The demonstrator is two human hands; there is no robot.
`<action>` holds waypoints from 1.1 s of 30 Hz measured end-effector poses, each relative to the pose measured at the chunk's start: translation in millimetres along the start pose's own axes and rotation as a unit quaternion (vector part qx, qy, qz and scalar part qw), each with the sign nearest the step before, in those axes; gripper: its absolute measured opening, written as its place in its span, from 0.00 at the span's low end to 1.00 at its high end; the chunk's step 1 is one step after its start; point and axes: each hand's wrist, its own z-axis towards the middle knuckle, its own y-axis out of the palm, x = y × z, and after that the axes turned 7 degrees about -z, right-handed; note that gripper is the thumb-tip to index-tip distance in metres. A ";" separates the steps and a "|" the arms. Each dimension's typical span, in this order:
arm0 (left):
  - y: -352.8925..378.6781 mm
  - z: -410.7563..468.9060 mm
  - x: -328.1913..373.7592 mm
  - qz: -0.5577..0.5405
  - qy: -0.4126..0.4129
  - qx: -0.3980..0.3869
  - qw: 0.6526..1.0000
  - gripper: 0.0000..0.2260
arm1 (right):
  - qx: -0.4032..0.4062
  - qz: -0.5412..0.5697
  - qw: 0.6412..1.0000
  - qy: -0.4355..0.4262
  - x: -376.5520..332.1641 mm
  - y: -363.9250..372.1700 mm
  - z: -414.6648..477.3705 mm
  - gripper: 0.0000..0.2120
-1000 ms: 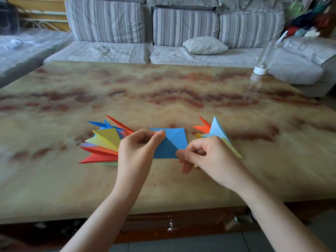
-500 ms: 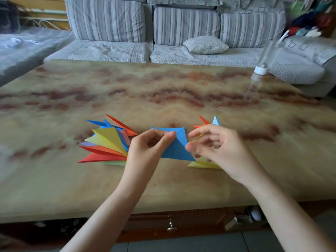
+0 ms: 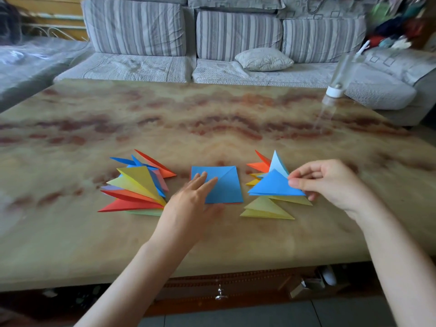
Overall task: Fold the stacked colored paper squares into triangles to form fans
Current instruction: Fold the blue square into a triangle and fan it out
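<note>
Sheet count in the square stack [image 3: 226, 185] can't be read: only the blue top sheet shows, w/ a thin red sliver along its btm edge, and the stack's lower-left part sits under the left hand [image 3: 192, 200]. The right fan [image 3: 266, 208] is partly covered by the blue triangle [image 3: 273, 186], so its pcs count is unclear. Orange, yellow and pale-blue tips stick out above and left of the triangle, and two yellow-green triangles lie below it. The bottle [image 3: 339, 76], upper right of frame, is clear and blurred; the coloured heap in the top-right corner is too blurred to ID. Top sheet: blue, flat, w/ one diagonal crease running from its upper-right corner toward ctr. Blue triangle: folded, long edge lowest, apex up. The left fan [image 3: 139, 187], left of ctr, spreads red, orange, yellow, blue, pink and green triangles w/ tips pointing left and up. The stack lies at frame ctr on the table [image 3: 212, 114], between the two fans. Left hand: fingers straight and together, laid flat on the stack's left half, gripping nothing. Right hand [image 3: 330, 182], right of ctr: thumb and curled fingers pinch the blue triangle's right corner over the right fan; whether the triangle rests on the fan or is lifted can't be told.
</note>
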 end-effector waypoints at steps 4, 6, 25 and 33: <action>-0.5 4.3 -0.5 0.018 0.009 0.005 1.000 0.24 | 0.003 -0.135 0.990 0.042 13.9 8.4 5.6 0.06; -2.7 5.5 1.7 0.020 0.012 0.010 1.000 0.22 | 0.013 -0.176 0.983 0.053 17.0 11.6 6.9 0.08; -6.2 8.0 -10.8 -0.108 -0.017 0.048 0.993 0.09 | 0.005 -0.159 0.931 -0.327 -14.1 59.1 -6.0 0.20; -7.9 6.9 -13.9 -0.156 -0.006 0.071 0.985 0.08 | 0.134 -0.204 0.913 -0.327 -13.6 86.0 1.2 0.03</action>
